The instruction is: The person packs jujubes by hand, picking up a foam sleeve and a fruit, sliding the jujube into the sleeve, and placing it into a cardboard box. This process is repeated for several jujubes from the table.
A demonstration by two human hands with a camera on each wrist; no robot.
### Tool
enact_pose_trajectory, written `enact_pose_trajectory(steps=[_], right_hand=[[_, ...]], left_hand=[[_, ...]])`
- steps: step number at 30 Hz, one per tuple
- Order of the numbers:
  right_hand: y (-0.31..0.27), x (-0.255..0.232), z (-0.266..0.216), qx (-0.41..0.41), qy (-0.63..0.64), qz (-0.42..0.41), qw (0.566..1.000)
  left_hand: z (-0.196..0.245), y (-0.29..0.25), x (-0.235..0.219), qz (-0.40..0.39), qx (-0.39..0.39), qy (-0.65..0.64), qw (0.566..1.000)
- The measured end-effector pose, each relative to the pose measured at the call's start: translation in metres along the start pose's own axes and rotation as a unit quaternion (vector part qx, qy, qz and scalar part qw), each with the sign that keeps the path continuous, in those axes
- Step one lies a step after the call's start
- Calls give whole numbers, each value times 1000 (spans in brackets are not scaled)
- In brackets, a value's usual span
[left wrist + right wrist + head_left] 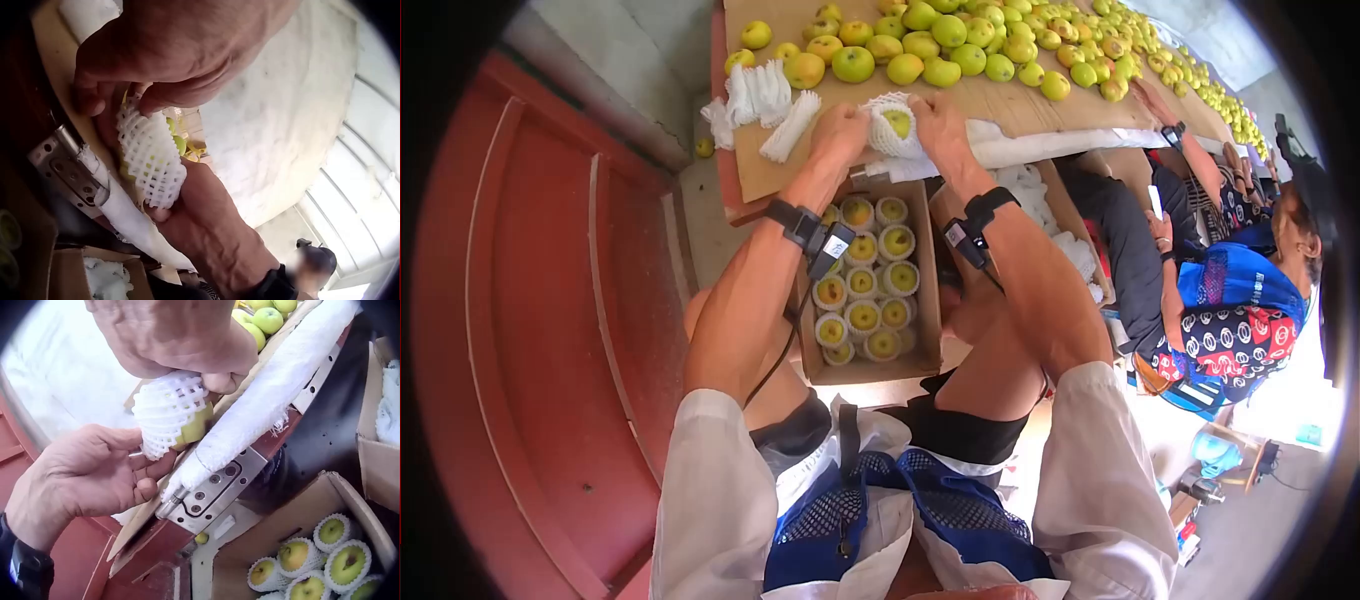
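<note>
Between my two hands, over the near edge of the board, is a yellow-green apple [195, 428] partly inside a white foam net sleeve [165, 409]. My left hand [840, 135] pinches the sleeve's edge between thumb and fingers, on the left side. On the other side my right hand [943, 132] grips the sleeve, its fingers curled at the rim beside the bare part of the apple. In the left wrist view the netting [150, 153] is stretched over the fruit, with fingers at both ends.
Loose apples [920, 45] spread across the cardboard-covered table [750, 150]. Spare foam sleeves [790, 125] lie at left. A carton [928, 340] of sleeved apples stands below, between the knees. A rolled white cloth [1050, 148] lines the table edge. Another person [1240, 290] sits at right.
</note>
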State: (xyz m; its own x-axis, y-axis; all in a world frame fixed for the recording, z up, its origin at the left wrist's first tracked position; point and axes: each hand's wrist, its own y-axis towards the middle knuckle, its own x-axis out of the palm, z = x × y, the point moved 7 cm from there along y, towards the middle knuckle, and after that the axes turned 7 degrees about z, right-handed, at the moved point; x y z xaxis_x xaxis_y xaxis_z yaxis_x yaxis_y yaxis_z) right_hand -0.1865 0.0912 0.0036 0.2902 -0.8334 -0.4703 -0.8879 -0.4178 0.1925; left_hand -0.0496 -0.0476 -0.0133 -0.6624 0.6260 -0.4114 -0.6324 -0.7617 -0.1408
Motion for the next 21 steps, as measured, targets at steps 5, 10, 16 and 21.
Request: enact_pose_trajectory(steps=[5,10,16,21], right_hand=[[-10,-9,-15,-14,86,-7,996],[-20,-4,-5,-13,101,1,995],[-15,-19,-31,-8,181,-12,983],[-8,-25,-37,-33,167,-3,985]], left_hand=[[15,-30,-6,-8,-45,-129,991],[6,-43,-5,-24,-61,-172,983],[25,-43,-9,-59,-49,-257,963],[25,-43,-2,-112,-62,-352,927]])
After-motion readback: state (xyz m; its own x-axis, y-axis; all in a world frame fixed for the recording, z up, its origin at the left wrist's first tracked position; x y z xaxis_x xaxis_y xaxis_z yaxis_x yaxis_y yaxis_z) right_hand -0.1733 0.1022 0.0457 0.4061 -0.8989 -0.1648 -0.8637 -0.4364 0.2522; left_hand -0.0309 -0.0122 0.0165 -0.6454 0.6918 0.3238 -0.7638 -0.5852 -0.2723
